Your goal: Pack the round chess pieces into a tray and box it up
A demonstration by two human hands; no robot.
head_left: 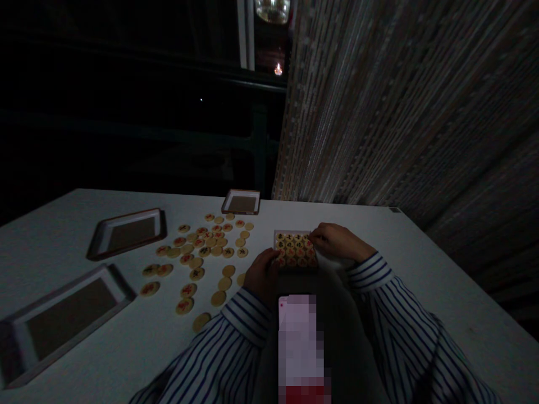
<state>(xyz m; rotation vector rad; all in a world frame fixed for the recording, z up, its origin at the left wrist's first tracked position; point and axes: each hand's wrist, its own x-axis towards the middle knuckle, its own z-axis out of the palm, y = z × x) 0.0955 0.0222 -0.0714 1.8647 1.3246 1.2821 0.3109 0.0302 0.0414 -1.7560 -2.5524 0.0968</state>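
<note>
A small open box [276, 238] of Chinese chess pieces [296, 251] is in front of me, with round wooden discs lying in rows, marked in black and red. My left hand [263, 275] is closed at the box's left side, its fingertips over the edge. At the far right corner, my right hand [339, 241] has its fingers pinched together beside the pieces; whether a piece is between them is hidden. Many loose Chinese chess pieces [204, 251] lie scattered to the left on the white table [412, 292], some face up with characters, some blank.
Two shallow trays or box lids [160, 223] [257, 203] stand beyond the loose pieces, and a larger one [25, 367] lies at near left. A lit phone [298, 342], partly pixelated, is below the box. A string curtain [357, 101] hangs behind the table. The room is dark.
</note>
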